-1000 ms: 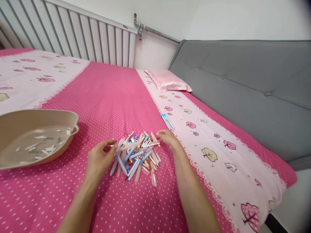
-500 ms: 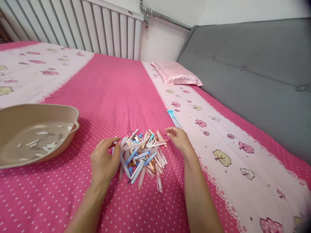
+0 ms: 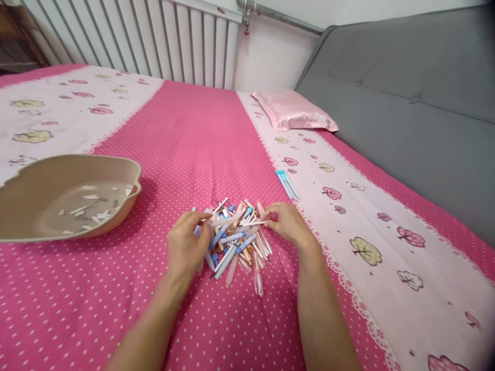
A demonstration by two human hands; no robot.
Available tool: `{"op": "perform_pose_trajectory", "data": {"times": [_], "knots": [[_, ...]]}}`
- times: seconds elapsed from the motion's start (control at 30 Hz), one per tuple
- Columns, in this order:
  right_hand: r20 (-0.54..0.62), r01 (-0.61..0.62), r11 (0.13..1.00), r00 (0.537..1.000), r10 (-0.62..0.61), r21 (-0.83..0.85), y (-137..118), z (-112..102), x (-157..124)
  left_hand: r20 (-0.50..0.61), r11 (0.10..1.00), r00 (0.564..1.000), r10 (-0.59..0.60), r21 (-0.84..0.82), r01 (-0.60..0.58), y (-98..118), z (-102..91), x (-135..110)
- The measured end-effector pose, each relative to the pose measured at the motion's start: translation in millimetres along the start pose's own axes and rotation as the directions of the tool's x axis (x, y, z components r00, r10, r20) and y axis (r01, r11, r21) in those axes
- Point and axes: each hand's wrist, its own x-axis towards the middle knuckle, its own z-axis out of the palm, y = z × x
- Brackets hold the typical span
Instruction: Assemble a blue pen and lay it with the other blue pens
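Observation:
A loose pile of pen parts (image 3: 232, 237) lies on the pink dotted bedspread (image 3: 185, 139). Pale blue and pink barrels, white refills, blue pieces and gold-brown pieces are mixed in it. My left hand (image 3: 189, 237) rests at the pile's left edge, thumb and forefinger slightly apart beside the end of a pale pink pen barrel (image 3: 232, 218); its other fingers are partly hidden. On the right side, my right hand (image 3: 288, 221) pinches the end of a thin white pen refill (image 3: 256, 223) that lies across the top of the pile.
A beige basin (image 3: 133, 170) holding several small white pieces stands at the left. Beyond my right hand lie a few blue pens (image 3: 288, 184) side by side. A pink pillow (image 3: 296, 111), a grey padded headboard (image 3: 406, 77) and a white radiator (image 3: 154, 38) are farther back.
My right hand has closed in on the pile and now pinches the white refill. My left hand has moved slightly right, against the pile. The whole view has shifted a little.

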Motion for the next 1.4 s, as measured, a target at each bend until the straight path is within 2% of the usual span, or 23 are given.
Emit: {"op": "perform_pose_trajectory", "data": {"times": [0.13, 0.3, 0.4, 0.53, 0.6, 0.67, 0.77, 0.83, 1.03, 1.13, 1.23, 1.4], "knots": [[0.035, -0.009, 1.0, 0.999, 0.009, -0.011, 0, -2, -1, 0.028, 0.998, 0.999, -0.035, 0.061, 0.033, 8, 1.7, -6], [0.064, -0.017, 1.0, 0.998, 0.019, -0.024, -1, -6, -3, 0.127, 0.989, 0.988, -0.093, 0.124, 0.077, 16, 4.9, -11], [0.047, -0.028, 0.999, 0.998, 0.029, -0.019, -2, -11, -6, 0.148, 0.985, 0.982, -0.12, 0.142, 0.099, 17, 6.5, -12], [-0.006, -0.027, 1.0, 1.0, 0.027, 0.011, -5, -23, -12, 0.124, 0.981, 0.981, -0.148, 0.143, 0.13, 14, 6.7, -11], [-0.035, -0.028, 0.999, 0.999, 0.029, 0.022, -7, -28, -14, 0.082, 0.981, 0.982, -0.17, 0.113, 0.16, 10, 3.7, -8], [-0.06, -0.036, 0.999, 0.997, 0.038, 0.024, -10, -31, -16, 0.031, 0.97, 0.97, -0.241, 0.046, 0.239, 4, -2.2, -4], [-0.087, -0.044, 0.999, 0.995, 0.046, 0.029, -12, -33, -17, -0.013, 0.91, 0.913, -0.407, -0.086, 0.405, -7, -13.2, 4], [-0.107, -0.04, 0.998, 0.993, 0.044, 0.039, -13, -33, -17, -0.019, 0.871, 0.88, -0.475, -0.152, 0.467, -12, -18.9, 9], [-0.193, -0.021, 0.997, 0.981, 0.035, 0.078, -13, -33, -19, 0.021, 0.758, 0.82, -0.571, -0.369, 0.537, -16, -20.3, 11], [-0.233, -0.004, 0.992, 0.972, 0.033, 0.128, -15, -34, -20, 0.037, 0.715, 0.798, -0.601, -0.42, 0.558, -16, -19.9, 10], [-0.271, 0.02, 0.982, 0.962, 0.033, 0.188, -18, -34, -20, 0.044, 0.708, 0.797, -0.602, -0.432, 0.559, -17, -20.4, 10], [-0.342, 0.045, 0.96, 0.938, 0.054, 0.276, -24, -33, -20, 0.082, 0.761, 0.836, -0.543, -0.371, 0.531, -23, -16.7, 8]]}}
